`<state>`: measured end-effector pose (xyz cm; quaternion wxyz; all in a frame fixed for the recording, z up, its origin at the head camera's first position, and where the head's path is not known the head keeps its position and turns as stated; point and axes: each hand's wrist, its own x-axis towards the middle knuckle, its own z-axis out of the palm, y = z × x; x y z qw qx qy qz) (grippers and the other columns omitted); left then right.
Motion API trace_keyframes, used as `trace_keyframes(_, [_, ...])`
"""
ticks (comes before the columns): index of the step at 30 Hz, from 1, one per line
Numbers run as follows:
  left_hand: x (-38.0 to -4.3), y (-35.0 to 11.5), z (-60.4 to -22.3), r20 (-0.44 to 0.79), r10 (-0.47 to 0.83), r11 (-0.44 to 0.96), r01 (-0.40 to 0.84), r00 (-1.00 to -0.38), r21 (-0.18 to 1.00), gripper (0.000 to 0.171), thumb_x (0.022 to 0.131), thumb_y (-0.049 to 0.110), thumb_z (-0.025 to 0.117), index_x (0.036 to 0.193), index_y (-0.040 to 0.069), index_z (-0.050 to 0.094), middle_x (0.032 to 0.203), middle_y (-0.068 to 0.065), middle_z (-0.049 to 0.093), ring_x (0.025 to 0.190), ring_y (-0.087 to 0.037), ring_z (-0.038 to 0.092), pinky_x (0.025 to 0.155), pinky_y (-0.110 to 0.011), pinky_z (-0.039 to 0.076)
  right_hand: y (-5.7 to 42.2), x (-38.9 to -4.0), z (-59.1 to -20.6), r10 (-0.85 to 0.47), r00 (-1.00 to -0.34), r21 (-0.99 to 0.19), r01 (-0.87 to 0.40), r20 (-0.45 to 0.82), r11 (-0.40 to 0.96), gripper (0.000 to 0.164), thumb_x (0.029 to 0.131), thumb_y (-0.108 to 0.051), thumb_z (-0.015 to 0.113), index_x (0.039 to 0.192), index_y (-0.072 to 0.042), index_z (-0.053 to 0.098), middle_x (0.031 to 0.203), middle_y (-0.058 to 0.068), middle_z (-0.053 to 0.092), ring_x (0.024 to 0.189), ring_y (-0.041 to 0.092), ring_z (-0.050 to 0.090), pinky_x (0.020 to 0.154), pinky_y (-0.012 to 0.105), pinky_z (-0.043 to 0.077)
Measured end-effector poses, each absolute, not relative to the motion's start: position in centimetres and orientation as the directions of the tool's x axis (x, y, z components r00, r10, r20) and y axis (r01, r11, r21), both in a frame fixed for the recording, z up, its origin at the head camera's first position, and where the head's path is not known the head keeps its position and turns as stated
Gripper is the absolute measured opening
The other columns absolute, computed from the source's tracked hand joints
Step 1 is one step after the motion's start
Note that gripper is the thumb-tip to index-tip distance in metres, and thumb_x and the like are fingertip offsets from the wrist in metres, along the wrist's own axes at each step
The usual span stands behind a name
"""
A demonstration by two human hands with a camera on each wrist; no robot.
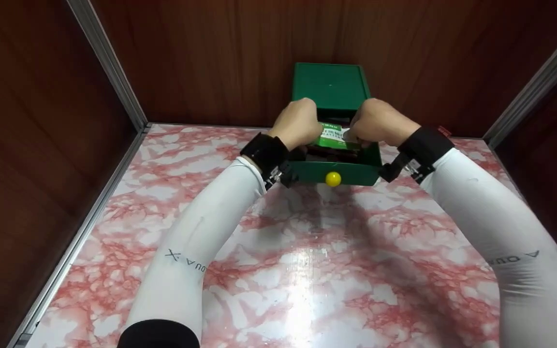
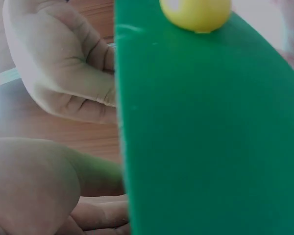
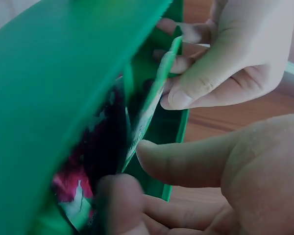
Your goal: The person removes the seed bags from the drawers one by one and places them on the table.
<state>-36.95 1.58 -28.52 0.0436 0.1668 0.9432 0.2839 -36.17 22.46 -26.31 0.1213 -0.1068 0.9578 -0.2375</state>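
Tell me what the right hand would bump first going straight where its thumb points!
Probably the green packet. The right hand has its thumb right beside it, maybe already touching.

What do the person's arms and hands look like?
Snug white sleeves with dark letters cover the arms. A black band circles the left sleeve. Both wrists wear black straps, with small black gadgets attached. The hands are bare, with no gloves.
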Motion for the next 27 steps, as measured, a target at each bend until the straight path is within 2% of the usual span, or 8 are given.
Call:
trace_keyframes(3, [-37.1,1.0,-28.5,0.016,0.321,0.748,0.264,-0.947,0.608,0.030,0.105,0.011,0.066,0.080,0.015,0.050,0.073,0.001,0.040,0.056,-0.013,0.050,0.058,-0.026,0.040,23.0,-35.9,-26.3,-0.269,-0.950,-0.555,-0.138,-0.160,0.820,0.027,0.105,-0.015,0.074,0.082,-0.004,0.083,0.073,0.004,0.070,0.069,0.018,0.068,0.066,0.030,0.053])
trace_keyframes(5, [-37.0,0.5,-28.5,0.022,0.314,0.708,0.250,-0.949,0.660,0.029,0.103,0.015,0.073,0.080,0.013,0.056,0.071,0.002,0.049,0.056,-0.012,0.060,0.058,-0.025,0.049,23.3,-35.6,-26.4,-0.267,-0.951,-0.602,-0.124,-0.153,0.788,0.023,0.105,-0.013,0.074,0.086,-0.003,0.084,0.079,0.005,0.073,0.072,0.017,0.068,0.068,0.028,0.057])
trace_keyframes(8, [-36.8,-0.5,-28.6,0.008,0.310,0.613,0.206,-0.951,0.763,0.030,0.099,0.015,0.080,0.075,0.009,0.064,0.064,0.001,0.057,0.056,-0.015,0.070,0.061,-0.030,0.063,23.6,-35.1,-26.7,-0.262,-0.950,-0.676,-0.081,-0.171,0.733,0.016,0.104,-0.012,0.076,0.104,0.001,0.085,0.094,0.009,0.078,0.077,0.016,0.069,0.072,0.026,0.061])
trace_keyframes(11, [-36.3,-1.5,-28.6,0.003,0.319,0.509,0.174,-0.948,0.843,0.030,0.097,0.013,0.083,0.071,0.005,0.070,0.062,0.000,0.061,0.056,-0.016,0.071,0.063,-0.037,0.066,23.7,-34.4,-26.9,-0.256,-0.947,-0.748,-0.028,-0.192,0.663,0.026,0.103,-0.014,0.080,0.121,0.006,0.080,0.100,0.010,0.079,0.081,0.017,0.071,0.074,0.026,0.063])
trace_keyframes(14, [-35.7,-2.2,-28.4,0.009,0.339,0.446,0.169,-0.941,0.879,0.023,0.097,0.014,0.084,0.081,-0.002,0.078,0.072,-0.005,0.068,0.059,-0.016,0.069,0.063,-0.038,0.066,23.9,-33.7,-26.9,-0.252,-0.947,-0.812,0.014,-0.197,0.583,0.039,0.103,-0.017,0.083,0.132,0.008,0.074,0.103,0.010,0.079,0.083,0.017,0.074,0.077,0.028,0.065])
trace_keyframes(16, [-35.2,-2.7,-28.2,0.029,0.343,0.420,0.181,-0.939,0.889,0.021,0.098,0.016,0.085,0.094,-0.004,0.081,0.087,-0.007,0.072,0.065,-0.016,0.069,0.061,-0.037,0.065,23.8,-33.2,-26.9,-0.253,-0.949,-0.842,0.022,-0.186,0.539,0.044,0.103,-0.017,0.084,0.137,0.008,0.070,0.106,0.009,0.079,0.085,0.017,0.075,0.079,0.028,0.065])
trace_keyframes(21, [-33.9,-4.1,-28.5,0.101,0.299,0.390,0.218,-0.949,0.894,0.041,0.098,0.018,0.086,0.130,-0.006,0.075,0.116,-0.013,0.074,0.078,-0.020,0.073,0.064,-0.037,0.065,22.6,-31.8,-27.2,-0.245,-0.963,-0.884,-0.014,-0.114,0.468,0.057,0.103,-0.015,0.084,0.149,0.007,0.060,0.110,0.012,0.077,0.087,0.017,0.076,0.079,0.030,0.066])
trace_keyframes(27, [-32.4,-6.2,-29.9,0.180,0.239,0.314,0.251,-0.954,0.916,0.047,0.099,0.015,0.085,0.139,-0.005,0.072,0.110,-0.011,0.079,0.074,-0.013,0.069,0.063,-0.030,0.060,20.3,-30.0,-28.2,-0.198,-0.980,-0.900,-0.074,-0.014,0.430,0.067,0.101,-0.014,0.085,0.157,0.004,0.052,0.110,0.013,0.074,0.083,0.019,0.073,0.076,0.029,0.064])
